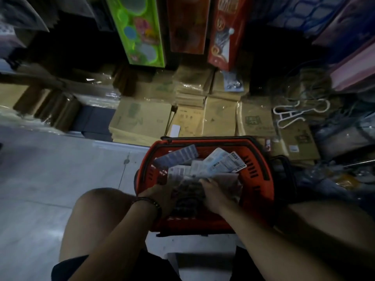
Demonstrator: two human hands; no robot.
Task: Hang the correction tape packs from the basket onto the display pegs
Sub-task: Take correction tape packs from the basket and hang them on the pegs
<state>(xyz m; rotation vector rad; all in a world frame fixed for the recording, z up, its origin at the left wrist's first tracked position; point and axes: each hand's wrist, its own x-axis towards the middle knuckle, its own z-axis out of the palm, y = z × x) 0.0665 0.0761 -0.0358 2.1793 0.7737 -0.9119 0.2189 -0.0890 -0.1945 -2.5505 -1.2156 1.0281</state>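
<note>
Head view, looking down, dim light. Person crouched, both bare knees in view, and both forearms reach forward into a red plastic shopping basket (261, 159) that stands on the grey tiled floor (50, 169). The basket's black handle (203, 137) lies folded along the far rim. Inside the basket is a loose heap of flat, carded correction tape packs (221, 162), pale blue and white. Several fan upward against the far and right walls, and one greyer card (178, 156) tilts toward the far left corner. Nearer the person, a dark bundle of packs (188, 191) lies between the two hands. The left hand (162, 196) is at the bundle's left edge, touching it. Its fingers are hidden behind the bundle, so I cannot tell the grip state. A dark bead bracelet (150, 200) sits on the left wrist. The right hand (213, 193) lies on the bundle's right side with the back of the hand up. Its fingers (204, 182) bend down over the bundle's top edge, gripping it. Beyond the basket, stacks of brown kraft-paper packets (219, 116) in clear wrap cover a low shelf. Above them stand a bright green toy box (138, 31), an orange box (188, 23) and a red box (223, 33), side by side. To the right, a white plastic hanger (292, 114) lies on the brown packets, beside a tangle of thin wire items too blurred to identify.
</note>
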